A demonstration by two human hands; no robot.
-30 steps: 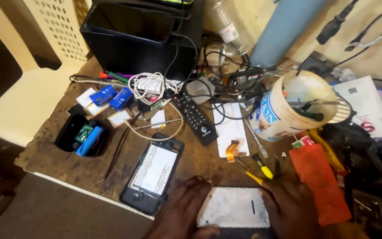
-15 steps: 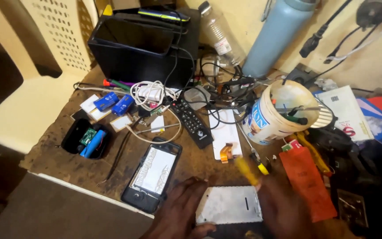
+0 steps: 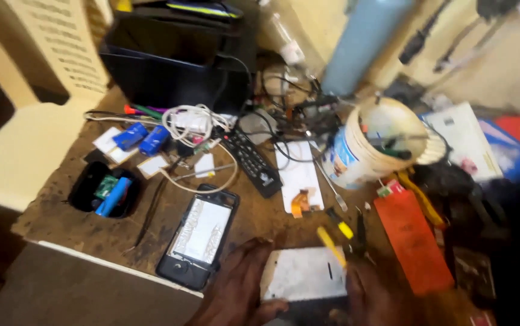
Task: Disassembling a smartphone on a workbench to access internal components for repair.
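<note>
left hand (image 3: 236, 290) still clamps our panel (image 3: 305, 274) | right hand (image 3: 371, 290) now pinches a yellow tool (image 3: 331, 246) over it | phone (image 3: 198, 235) unmoved leftward

Both hands cut off by bottom edge, right hand (image 3: 374, 296) motion-blurred, bucket (image 3: 356, 163) contents indistinct

Left hand (image 3: 236, 290) and right hand (image 3: 377, 296) sit low, fingers curled in a grip.
</note>
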